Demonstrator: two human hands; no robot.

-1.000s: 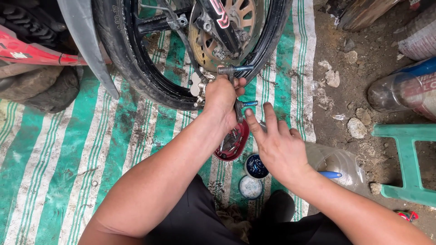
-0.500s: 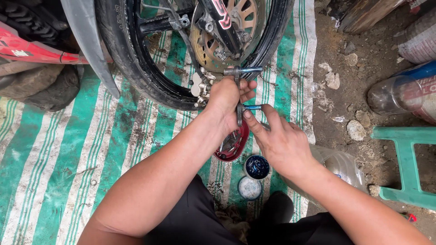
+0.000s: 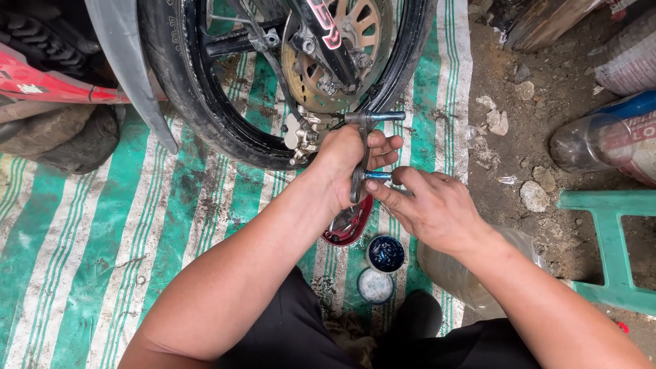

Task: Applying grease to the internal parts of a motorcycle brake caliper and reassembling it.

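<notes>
I see the green and white striped tarp (image 3: pixel 89 239) covering the ground under everything, with bare dirt and stones along its right edge. On it stands the motorcycle wheel (image 3: pixel 205 116), black tyre and rim, with the drilled brake disc (image 3: pixel 342 61) inside it and the pale brake caliper (image 3: pixel 301 133) hanging at the disc's lower edge. A grey mudguard (image 3: pixel 130 68) curves down on the left beside a red body panel (image 3: pixel 41 85). A green plastic stool (image 3: pixel 608 246) sits on the dirt at right, and a clear plastic bottle (image 3: pixel 601 140) lies above it.

My left hand (image 3: pixel 348 164) is just beside the caliper, fingers curled tight around a metal bracket (image 3: pixel 360 174) that stands roughly upright; a blue-tipped pin (image 3: pixel 379 117) sticks out sideways from its top. My right hand (image 3: pixel 437 208) is just to the right, thumb and forefinger pinched narrow on a second blue pin (image 3: pixel 378 175) at the bracket's middle, other fingers loosely bent.

Below the hands, on the tarp, lie a red dish (image 3: pixel 347 225) holding small parts, an open round tin of dark blue grease (image 3: pixel 386 253) and its pale lid (image 3: pixel 376 285) just beside it
</notes>
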